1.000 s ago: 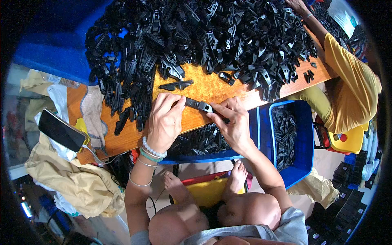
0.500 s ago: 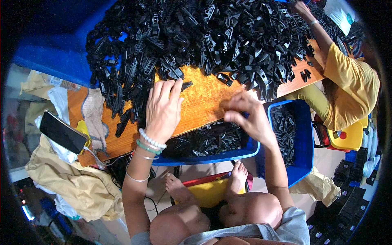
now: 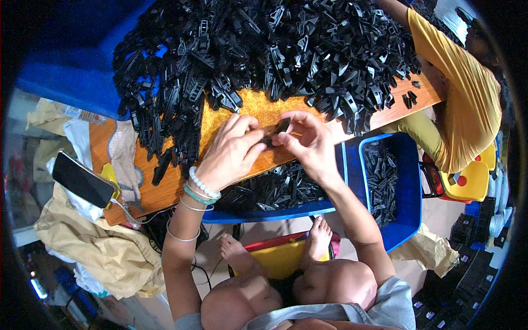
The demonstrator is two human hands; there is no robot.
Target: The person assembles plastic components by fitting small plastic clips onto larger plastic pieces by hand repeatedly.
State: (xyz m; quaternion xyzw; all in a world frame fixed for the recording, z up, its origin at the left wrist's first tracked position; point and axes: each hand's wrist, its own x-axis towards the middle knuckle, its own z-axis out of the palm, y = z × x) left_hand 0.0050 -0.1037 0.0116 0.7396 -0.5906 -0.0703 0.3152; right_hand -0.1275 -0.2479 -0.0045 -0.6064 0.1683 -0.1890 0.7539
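Above the bare strip of a wooden table (image 3: 264,104), my two hands meet over small black plastic parts. My left hand (image 3: 228,151), with beaded bracelets and bangles on its wrist, is closed, thumb and fingers pinching a dark part (image 3: 268,142). Thumb and forefinger of my right hand (image 3: 313,144) grip another black plastic part (image 3: 284,125), held tilted up. The two parts are close together; whether they touch is hard to see. Beyond my hands spreads a large heap of similar black plastic parts (image 3: 264,55).
Below the table edge stands a blue bin (image 3: 275,214) of black parts; a second blue bin (image 3: 410,220) is at right. A phone (image 3: 82,179) with a cable lies left, near a cloth (image 3: 122,157). A co-worker in a yellow shirt (image 3: 467,93) sits at right.
My hands have come together, the right moving left and the left moving slightly down and right. Two loose parts near the heap's front edge are gone from the table. The co-worker has leaned forward.
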